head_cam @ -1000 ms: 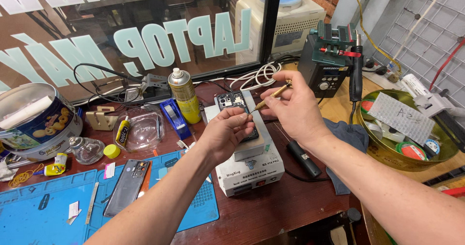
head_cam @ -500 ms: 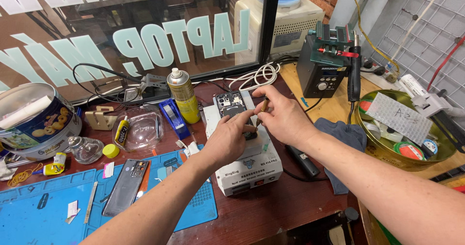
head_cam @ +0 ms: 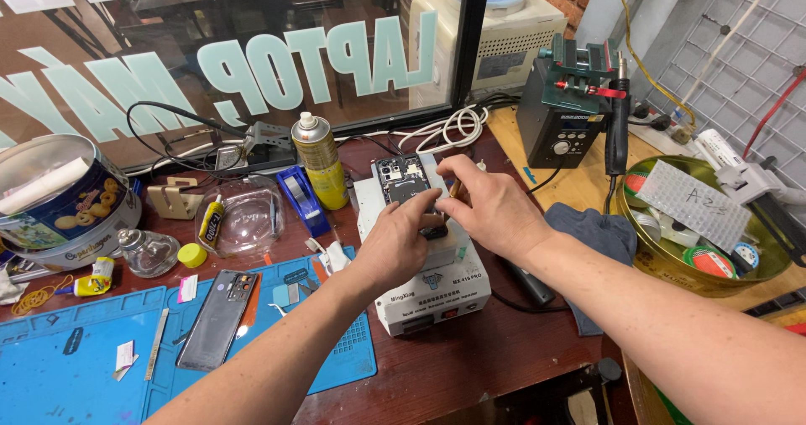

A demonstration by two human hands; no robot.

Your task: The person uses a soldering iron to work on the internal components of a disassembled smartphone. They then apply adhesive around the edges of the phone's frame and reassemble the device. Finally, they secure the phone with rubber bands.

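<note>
White heater box (head_cam: 428, 286): centre tabletop, opened phone (head_cam: 403, 181) on top.
Left hand (head_cam: 395, 244): palm down, fingers pinched onto phone's near end.
Right hand (head_cam: 487, 211): at 3 o'clock, fingers curled, gripping thin tool (head_cam: 454, 189).

Both forearms reach forward over the white heating station (head_cam: 428, 295), the left hand (head_cam: 395, 242) with fingers curled down onto its top, the right hand (head_cam: 487, 211) pinching beside it, fingertips nearly meeting.
</note>
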